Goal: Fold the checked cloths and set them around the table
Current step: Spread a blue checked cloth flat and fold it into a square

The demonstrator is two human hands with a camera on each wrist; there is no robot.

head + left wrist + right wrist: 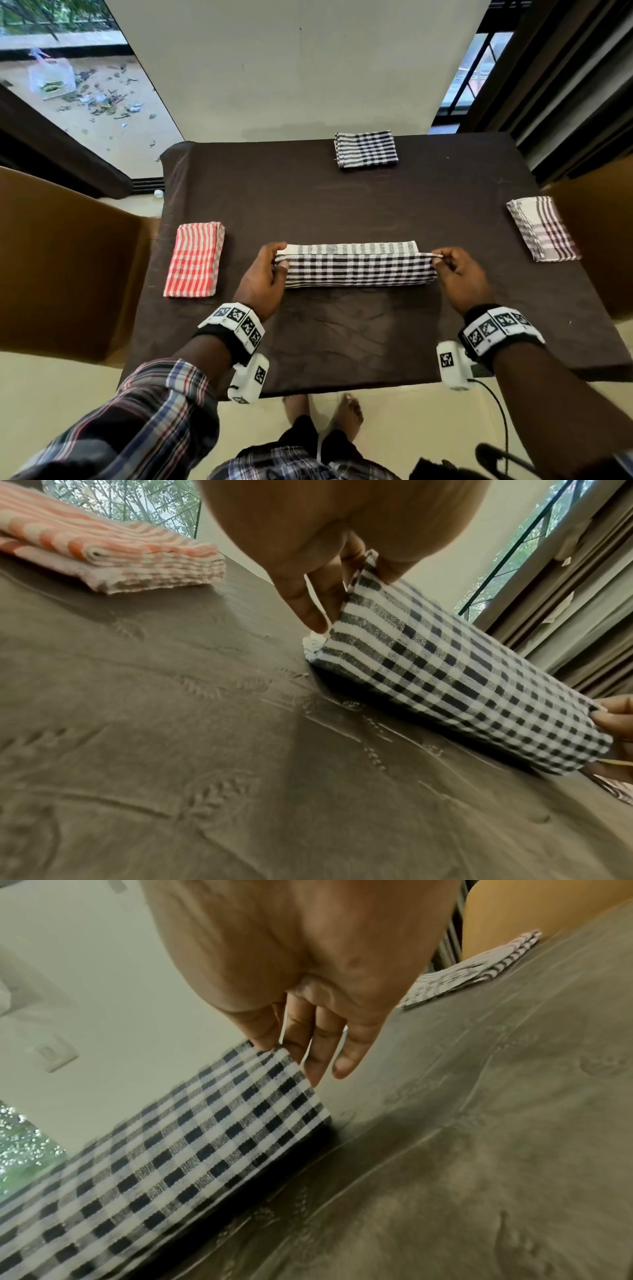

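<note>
A black-and-white checked cloth [356, 265] lies as a long folded strip across the middle of the dark brown table [342, 335]. My left hand [270, 270] pinches its left end and my right hand [448, 267] pinches its right end, lifting the upper layer's edge off the table. In the left wrist view the checked cloth [445, 680] rises from the table under my left hand [329, 599]. The right wrist view shows the checked cloth [192, 1145] held at its corner by my right hand [284, 1042].
Three folded cloths lie around the table: a red-and-white one [195, 263] at the left, a black-and-white one [366, 149] at the far edge, a pale brown-checked one [543, 228] at the right. Brown chairs [61, 267] stand at both sides. A wall is beyond.
</note>
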